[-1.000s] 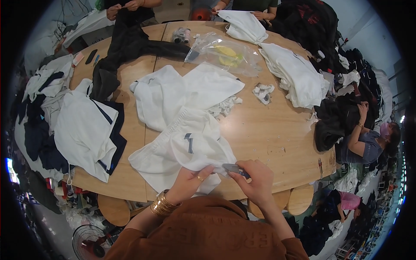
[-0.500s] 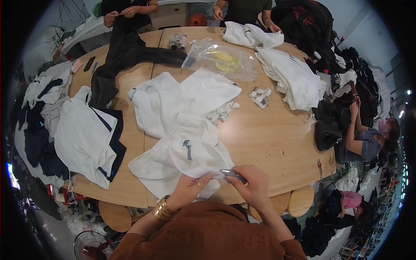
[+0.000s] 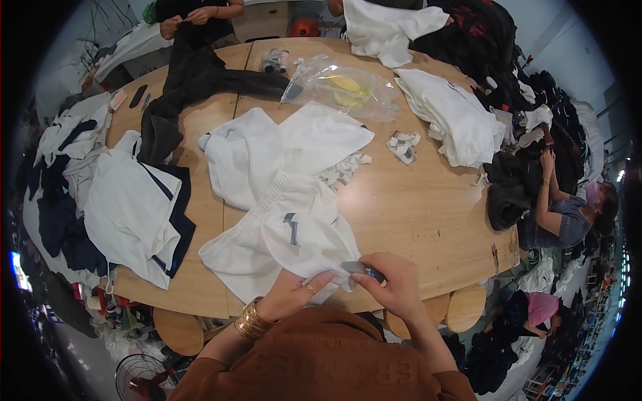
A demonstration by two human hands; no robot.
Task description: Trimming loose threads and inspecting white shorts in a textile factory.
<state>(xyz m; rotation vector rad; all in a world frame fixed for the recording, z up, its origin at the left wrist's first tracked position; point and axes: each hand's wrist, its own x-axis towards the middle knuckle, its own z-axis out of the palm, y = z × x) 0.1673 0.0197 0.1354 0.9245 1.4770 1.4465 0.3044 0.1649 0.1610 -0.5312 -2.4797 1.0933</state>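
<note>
White shorts point(image 3: 304, 210) with a gathered elastic waistband and a dark grey mark lie in front of me, their near edge lifted off the table. My left hand point(image 3: 294, 291), with gold bangles at its wrist, pinches the white cloth at this edge. In my right hand point(image 3: 391, 281) are small thread snips point(image 3: 354, 266), their blades against the cloth just right of my left fingertips. The fingers of my right hand hide part of the snips' handle. Another white garment point(image 3: 244, 154) lies spread just beyond the shorts.
A wooden table point(image 3: 401, 214) carries stacked white garments point(image 3: 455, 120), a clear plastic bag point(image 3: 344, 90) with something yellow inside, and white scraps point(image 3: 403, 146). Dark cloth point(image 3: 164, 123) lies far left, white clothes point(image 3: 130, 210) nearer. Co-workers stand at the far side and right.
Both my hands keep their hold, with the snips shifted slightly at the cloth edge. Across the table, a co-worker has lifted a white garment up off the tabletop.
</note>
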